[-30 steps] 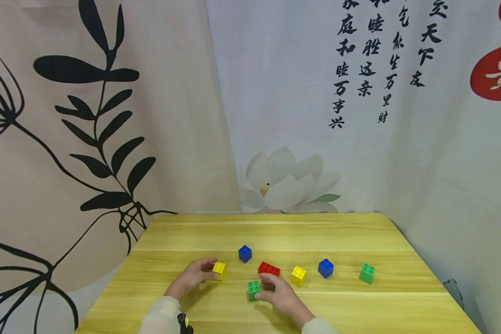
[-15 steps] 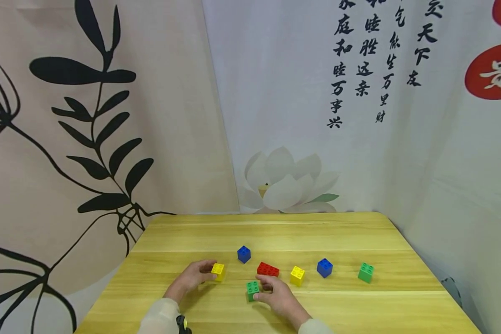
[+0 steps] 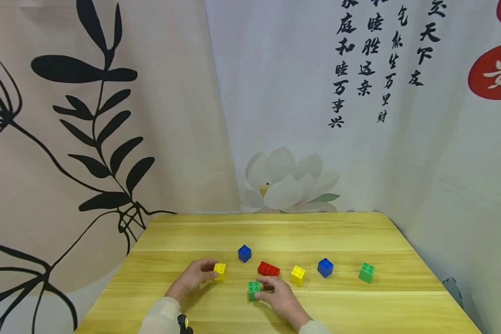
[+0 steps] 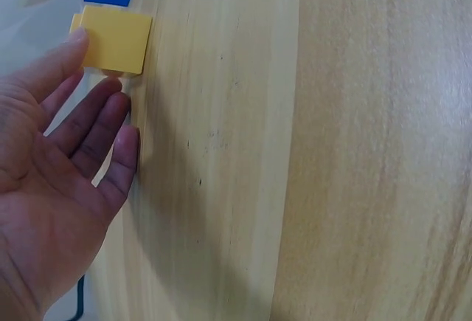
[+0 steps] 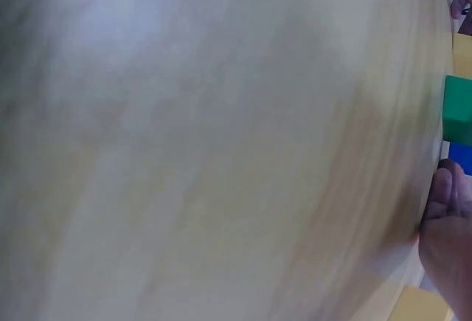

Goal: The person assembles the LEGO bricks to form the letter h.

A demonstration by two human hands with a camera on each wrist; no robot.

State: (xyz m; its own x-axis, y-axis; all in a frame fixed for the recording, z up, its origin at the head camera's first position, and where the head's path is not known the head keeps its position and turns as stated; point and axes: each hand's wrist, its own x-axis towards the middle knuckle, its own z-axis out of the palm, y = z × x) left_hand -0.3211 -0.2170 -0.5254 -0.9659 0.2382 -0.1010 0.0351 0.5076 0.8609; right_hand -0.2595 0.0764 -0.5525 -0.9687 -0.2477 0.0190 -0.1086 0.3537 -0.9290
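My left hand [image 3: 195, 277] pinches a yellow toy building block [image 3: 220, 272] at the left of the group. In the left wrist view the thumb lies against the yellow block [image 4: 116, 40], the other fingers bent behind and below it. My right hand [image 3: 280, 297] has its thumb and forefinger at the right side of a green block [image 3: 253, 291], nearer the front. The right wrist view catches only the edge of the green block [image 5: 459, 111] and the curled lower fingers [image 5: 442, 192]. Just behind the green block lies a longer red block [image 3: 269, 268].
Further blocks stand on the wooden table [image 3: 317, 315]: a blue one [image 3: 244, 253] at the back, another yellow [image 3: 298, 275], another blue [image 3: 325, 268] and another green [image 3: 366, 272] to the right. A printed curtain [image 3: 284, 116] hangs behind the table.
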